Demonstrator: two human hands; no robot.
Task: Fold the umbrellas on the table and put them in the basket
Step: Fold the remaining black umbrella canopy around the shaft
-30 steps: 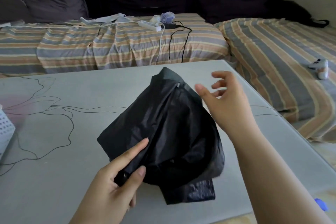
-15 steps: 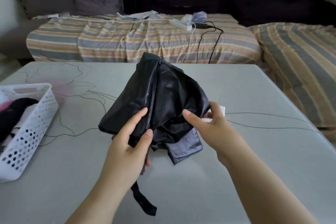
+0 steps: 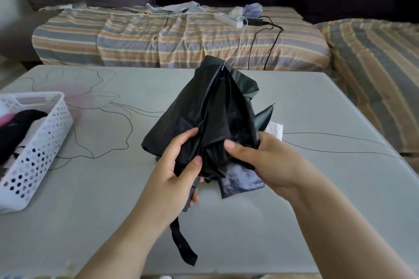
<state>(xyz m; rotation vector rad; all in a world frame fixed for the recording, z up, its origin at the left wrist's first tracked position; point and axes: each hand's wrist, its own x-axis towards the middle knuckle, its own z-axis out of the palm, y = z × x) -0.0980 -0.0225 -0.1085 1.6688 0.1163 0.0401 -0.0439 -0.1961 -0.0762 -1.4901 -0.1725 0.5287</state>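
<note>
A collapsed black umbrella [image 3: 217, 108] is held above the middle of the grey table [image 3: 317, 102], its tip pointing away from me and its canopy loose and bunched. My left hand [image 3: 174, 172] grips the lower left of the canopy near the handle, thumb on top. My right hand [image 3: 260, 156] pinches the folds on the right side. The closing strap [image 3: 183, 247] hangs down below my left hand. At the left edge stands a white perforated basket [image 3: 40, 142] holding dark and pink items.
A small white paper or label [image 3: 275, 130] lies on the table just right of the umbrella. Beyond the table is a striped sofa [image 3: 158, 38] with a white power strip [image 3: 227, 19] and black cables [image 3: 267, 36].
My right hand came in from the air and took hold of the canopy's right side. The view swung left, bringing the basket into sight. The strap now dangles free.
</note>
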